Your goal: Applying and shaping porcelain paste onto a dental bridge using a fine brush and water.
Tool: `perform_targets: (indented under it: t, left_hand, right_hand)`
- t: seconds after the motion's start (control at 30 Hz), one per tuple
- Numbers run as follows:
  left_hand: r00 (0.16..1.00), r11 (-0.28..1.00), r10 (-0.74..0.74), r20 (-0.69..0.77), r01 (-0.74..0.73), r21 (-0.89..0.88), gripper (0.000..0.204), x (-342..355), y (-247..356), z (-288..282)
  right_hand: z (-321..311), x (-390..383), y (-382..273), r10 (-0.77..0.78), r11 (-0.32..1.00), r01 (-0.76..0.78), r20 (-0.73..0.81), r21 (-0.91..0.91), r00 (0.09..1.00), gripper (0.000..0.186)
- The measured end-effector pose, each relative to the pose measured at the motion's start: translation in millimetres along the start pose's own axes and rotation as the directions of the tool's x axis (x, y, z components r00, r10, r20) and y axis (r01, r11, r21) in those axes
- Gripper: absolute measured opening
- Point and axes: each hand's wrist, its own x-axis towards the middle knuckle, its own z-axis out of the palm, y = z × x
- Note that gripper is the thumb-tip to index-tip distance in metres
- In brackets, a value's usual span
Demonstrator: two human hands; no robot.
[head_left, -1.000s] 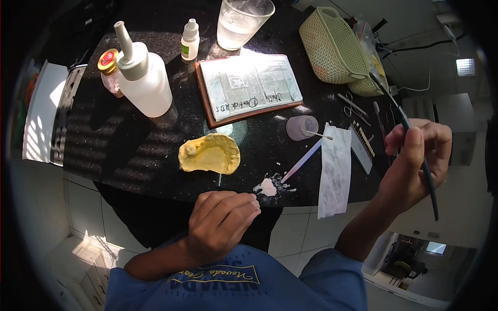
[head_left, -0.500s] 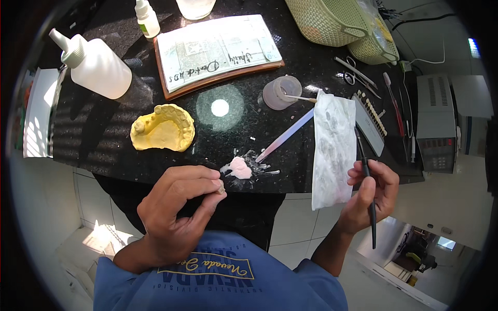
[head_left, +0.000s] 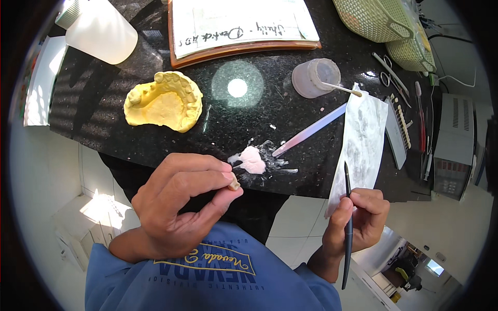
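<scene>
our left hand (head_left: pixel 179 205) pinches a small tooth-like piece (head_left: pixel 235 184) at 7 o'clock of the pink blob (head_left: pixel 252 159) on the tabletop (head_left: pixel 249 124), while our right hand (head_left: pixel 358 220) grips a thin dark brush (head_left: pixel 347 228).

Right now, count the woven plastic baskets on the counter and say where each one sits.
2. A pale green basket stands at the counter's far edge, right of the framed sheet. A second, yellower basket is just right of it, partly cut off; others may lie beyond the frame.
</scene>
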Motion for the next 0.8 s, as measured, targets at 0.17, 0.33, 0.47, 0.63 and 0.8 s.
perform_targets:
  t: [0.17,0.33,0.47,0.63,0.8]
  left_hand:
    - [1.0,1.0,0.0,0.008,0.0,0.014,0.035,-1.0,1.2,0.2]
    - [1.0,1.0,0.002,-0.007,-0.002,0.015,0.034,1.7,-0.7,1.1]
    - [1.0,1.0,-0.004,-0.03,0.005,0.018,0.035,0.0,-1.2,2.7]
    - [0.998,1.0,0.005,-0.056,-0.003,0.024,0.035,-1.3,-4.7,3.5]
    - [0.999,1.0,0.017,-0.045,-0.016,0.016,0.034,0.1,-5.7,2.9]
  right_hand:
    - [-2.1,-1.6,2.1,0.056,0.998,-0.056,0.024,-0.016,0.998,0.014]
    - [1.4,2.7,-22.4,0.124,0.931,-0.152,0.103,0.332,0.987,0.016]
    - [24.0,6.8,-21.3,0.027,0.931,-0.131,0.292,0.341,0.956,0.021]
    - [30.7,10.5,-19.7,-0.015,0.951,-0.1,0.367,0.291,0.93,0.022]
    - [33.0,8.8,-20.6,-0.014,0.957,-0.088,0.349,0.277,0.937,0.022]
